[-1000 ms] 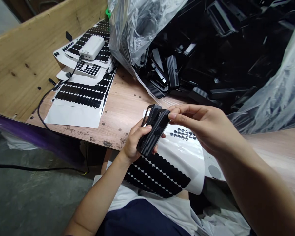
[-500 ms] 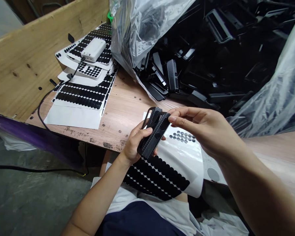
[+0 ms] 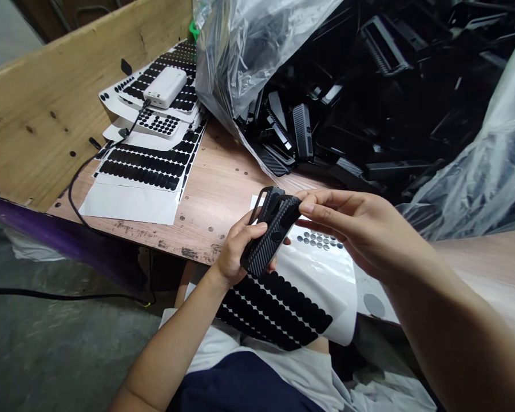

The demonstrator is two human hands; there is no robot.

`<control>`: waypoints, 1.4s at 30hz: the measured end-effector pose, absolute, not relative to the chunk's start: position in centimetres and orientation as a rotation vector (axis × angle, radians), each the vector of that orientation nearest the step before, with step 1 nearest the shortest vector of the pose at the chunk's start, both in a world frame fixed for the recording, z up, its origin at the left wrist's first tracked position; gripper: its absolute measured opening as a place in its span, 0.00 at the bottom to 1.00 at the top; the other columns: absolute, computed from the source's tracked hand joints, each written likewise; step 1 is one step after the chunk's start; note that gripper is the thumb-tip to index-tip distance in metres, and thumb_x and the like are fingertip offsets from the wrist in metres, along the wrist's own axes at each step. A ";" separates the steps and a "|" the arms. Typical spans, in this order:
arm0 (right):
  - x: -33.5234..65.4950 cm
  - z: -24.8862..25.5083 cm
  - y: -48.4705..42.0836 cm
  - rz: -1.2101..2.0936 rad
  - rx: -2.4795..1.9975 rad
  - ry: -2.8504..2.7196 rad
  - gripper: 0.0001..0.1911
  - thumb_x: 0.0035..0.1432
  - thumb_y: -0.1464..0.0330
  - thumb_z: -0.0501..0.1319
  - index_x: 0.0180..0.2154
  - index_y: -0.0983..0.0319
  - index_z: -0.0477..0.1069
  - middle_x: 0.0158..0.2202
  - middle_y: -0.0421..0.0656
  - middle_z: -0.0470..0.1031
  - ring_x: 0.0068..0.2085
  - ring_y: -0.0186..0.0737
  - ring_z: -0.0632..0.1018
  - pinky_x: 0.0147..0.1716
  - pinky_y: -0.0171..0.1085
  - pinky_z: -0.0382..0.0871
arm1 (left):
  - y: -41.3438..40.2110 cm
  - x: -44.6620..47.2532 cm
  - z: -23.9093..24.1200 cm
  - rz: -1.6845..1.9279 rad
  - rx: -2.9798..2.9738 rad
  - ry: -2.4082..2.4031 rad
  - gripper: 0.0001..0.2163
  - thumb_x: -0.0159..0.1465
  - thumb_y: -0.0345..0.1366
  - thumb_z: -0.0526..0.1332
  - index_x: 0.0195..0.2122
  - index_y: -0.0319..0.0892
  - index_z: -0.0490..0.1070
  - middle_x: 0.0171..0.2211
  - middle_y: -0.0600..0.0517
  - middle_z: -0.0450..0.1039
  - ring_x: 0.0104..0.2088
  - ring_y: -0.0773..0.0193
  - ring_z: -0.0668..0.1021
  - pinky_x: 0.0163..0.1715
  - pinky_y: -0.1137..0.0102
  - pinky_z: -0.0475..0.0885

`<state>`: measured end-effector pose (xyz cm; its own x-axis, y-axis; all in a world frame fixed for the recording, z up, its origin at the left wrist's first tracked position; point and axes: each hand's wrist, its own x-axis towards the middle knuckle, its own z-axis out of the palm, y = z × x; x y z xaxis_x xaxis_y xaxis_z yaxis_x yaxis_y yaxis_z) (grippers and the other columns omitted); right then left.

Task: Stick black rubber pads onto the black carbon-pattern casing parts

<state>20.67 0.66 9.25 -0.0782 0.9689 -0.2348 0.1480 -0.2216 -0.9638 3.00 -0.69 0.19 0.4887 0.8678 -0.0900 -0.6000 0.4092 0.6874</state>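
Observation:
My left hand (image 3: 234,249) is wrapped round black plastic parts (image 3: 262,252) with a ribbed, carbon-like pattern and an open loop at the far end; they look like two lying side by side. A round black spot shows on the nearer one's face. At that part's upper right end, the thumb and forefinger of my right hand (image 3: 356,226) are pinched together; what they hold, if anything, is hidden. Under both hands a white sticker sheet (image 3: 343,280) with rows of black round stickers hangs over the table edge onto the lap.
A large clear plastic bag (image 3: 227,68) full of similar black parts (image 3: 302,131) fills the back right. More sticker sheets (image 3: 129,206) lie at the left, under a white power bank (image 3: 166,86) with a black cable (image 3: 75,177). A wooden board (image 3: 43,131) walls the left side.
My right fingertips have shifted slightly at the part's upper end, and the black part has turned a little. My left hand keeps its grip.

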 end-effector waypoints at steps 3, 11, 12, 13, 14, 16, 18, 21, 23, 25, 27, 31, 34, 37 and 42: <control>20.6 9.2 0.7 1.378 -1.447 -1.253 0.23 0.37 0.47 0.81 0.27 0.56 0.83 0.34 0.42 0.81 0.37 0.42 0.79 0.48 0.45 0.76 | -0.7 3.0 0.2 0.968 0.644 0.476 0.21 0.62 0.48 0.65 0.49 0.41 0.66 0.30 0.51 0.79 0.17 0.65 0.77 0.15 0.74 0.69; 20.3 9.3 0.7 1.385 -1.428 -1.261 0.24 0.38 0.47 0.80 0.27 0.58 0.81 0.34 0.43 0.81 0.38 0.44 0.80 0.45 0.45 0.76 | -0.7 3.0 0.1 0.966 0.650 0.478 0.22 0.62 0.49 0.65 0.50 0.40 0.66 0.30 0.50 0.79 0.16 0.65 0.76 0.15 0.73 0.68; 20.4 9.3 0.7 1.372 -1.425 -1.274 0.24 0.39 0.47 0.80 0.27 0.58 0.81 0.33 0.43 0.81 0.38 0.44 0.80 0.45 0.45 0.76 | -0.7 3.0 0.2 0.966 0.650 0.481 0.22 0.62 0.49 0.65 0.50 0.40 0.66 0.31 0.50 0.79 0.16 0.65 0.76 0.15 0.73 0.68; 20.4 9.3 0.7 1.356 -1.421 -1.290 0.23 0.40 0.47 0.80 0.27 0.58 0.81 0.33 0.43 0.81 0.38 0.44 0.80 0.44 0.45 0.76 | -0.7 3.0 0.2 0.965 0.649 0.486 0.23 0.62 0.49 0.65 0.50 0.39 0.66 0.31 0.49 0.79 0.16 0.66 0.76 0.15 0.73 0.67; 20.4 9.3 0.6 1.339 -1.417 -1.307 0.23 0.42 0.47 0.79 0.27 0.58 0.80 0.33 0.43 0.81 0.38 0.45 0.80 0.44 0.45 0.76 | -0.7 3.0 0.2 0.963 0.647 0.491 0.23 0.62 0.49 0.65 0.51 0.39 0.66 0.31 0.49 0.79 0.16 0.66 0.76 0.15 0.73 0.67; 20.5 9.1 0.6 1.299 -1.415 -1.354 0.22 0.45 0.47 0.78 0.28 0.58 0.80 0.34 0.44 0.81 0.38 0.46 0.80 0.44 0.45 0.76 | -0.7 2.9 0.3 0.957 0.644 0.496 0.23 0.62 0.49 0.65 0.52 0.40 0.66 0.31 0.50 0.79 0.16 0.66 0.76 0.16 0.73 0.67; 20.6 9.0 0.5 1.244 -1.429 -1.411 0.21 0.47 0.47 0.77 0.29 0.58 0.81 0.36 0.45 0.82 0.39 0.47 0.80 0.44 0.46 0.76 | -0.7 2.9 0.3 0.955 0.640 0.492 0.23 0.63 0.49 0.65 0.52 0.40 0.66 0.31 0.50 0.79 0.16 0.66 0.76 0.16 0.73 0.68; 20.7 8.8 0.5 1.128 -1.464 -1.490 0.20 0.51 0.47 0.75 0.30 0.56 0.81 0.38 0.45 0.83 0.42 0.50 0.81 0.45 0.48 0.76 | -0.7 2.9 0.3 0.959 0.635 0.500 0.24 0.62 0.49 0.66 0.53 0.40 0.66 0.31 0.50 0.79 0.16 0.66 0.76 0.15 0.73 0.68; 20.6 8.9 0.4 1.061 -1.484 -1.517 0.19 0.52 0.47 0.74 0.31 0.55 0.81 0.39 0.45 0.83 0.44 0.51 0.81 0.47 0.49 0.77 | -0.8 2.9 0.4 0.960 0.635 0.514 0.24 0.61 0.49 0.66 0.53 0.40 0.66 0.31 0.50 0.79 0.16 0.66 0.76 0.15 0.73 0.68; 20.4 9.0 0.2 1.020 -1.501 -1.520 0.18 0.52 0.47 0.74 0.31 0.55 0.81 0.38 0.45 0.83 0.44 0.51 0.81 0.48 0.49 0.77 | -0.8 2.9 0.5 0.955 0.638 0.526 0.25 0.61 0.50 0.66 0.54 0.39 0.66 0.31 0.50 0.79 0.16 0.65 0.76 0.15 0.73 0.68; 20.2 9.1 0.1 0.998 -1.500 -1.511 0.18 0.50 0.49 0.75 0.32 0.55 0.81 0.38 0.44 0.83 0.43 0.50 0.82 0.47 0.48 0.79 | -0.8 2.9 0.5 0.952 0.638 0.530 0.27 0.61 0.49 0.66 0.55 0.39 0.66 0.31 0.50 0.79 0.16 0.65 0.76 0.16 0.73 0.69; 20.0 8.9 0.0 0.933 -1.440 -1.543 0.16 0.52 0.52 0.75 0.33 0.56 0.80 0.37 0.43 0.83 0.40 0.47 0.83 0.47 0.47 0.80 | -0.8 2.9 0.3 0.959 0.638 0.527 0.25 0.62 0.49 0.66 0.53 0.39 0.67 0.32 0.49 0.80 0.16 0.66 0.76 0.15 0.73 0.68; 20.1 8.5 0.1 0.894 -1.402 -1.580 0.16 0.55 0.52 0.73 0.34 0.57 0.80 0.36 0.43 0.84 0.40 0.47 0.83 0.49 0.49 0.80 | -0.8 2.9 0.2 0.965 0.645 0.518 0.22 0.62 0.49 0.65 0.51 0.40 0.67 0.33 0.47 0.80 0.17 0.66 0.76 0.15 0.74 0.69; 20.3 8.3 0.1 0.914 -1.396 -1.571 0.17 0.55 0.51 0.73 0.35 0.57 0.81 0.38 0.44 0.85 0.42 0.48 0.84 0.51 0.50 0.79 | -0.8 2.9 0.1 0.965 0.643 0.505 0.21 0.63 0.49 0.65 0.50 0.40 0.67 0.33 0.48 0.80 0.17 0.66 0.77 0.16 0.74 0.69; 20.4 8.1 0.1 0.887 -1.404 -1.596 0.15 0.57 0.52 0.72 0.35 0.57 0.81 0.38 0.44 0.85 0.43 0.49 0.84 0.54 0.53 0.77 | -0.9 2.8 0.2 0.968 0.624 0.499 0.22 0.63 0.49 0.66 0.51 0.40 0.69 0.32 0.49 0.80 0.17 0.67 0.76 0.17 0.74 0.69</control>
